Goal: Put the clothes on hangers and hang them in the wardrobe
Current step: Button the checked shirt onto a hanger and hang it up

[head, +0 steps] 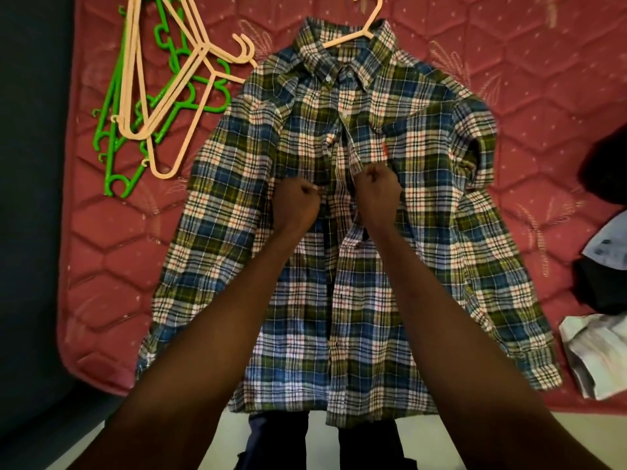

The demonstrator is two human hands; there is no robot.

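Note:
A plaid long-sleeved shirt in blue, green and white lies face up on a red quilted mattress, sleeves spread. A peach hanger sits inside its collar, hook sticking out past the neck. My left hand pinches the left edge of the front placket at mid-chest. My right hand pinches the right edge of the placket beside it. The two hands are a little apart, both closed on the fabric. The top buttons look fastened; below my hands the front is parted.
A pile of spare hangers, peach and green, lies on the mattress left of the shirt. More clothes lie at the right edge: dark garments and a white one. Pale floor shows below.

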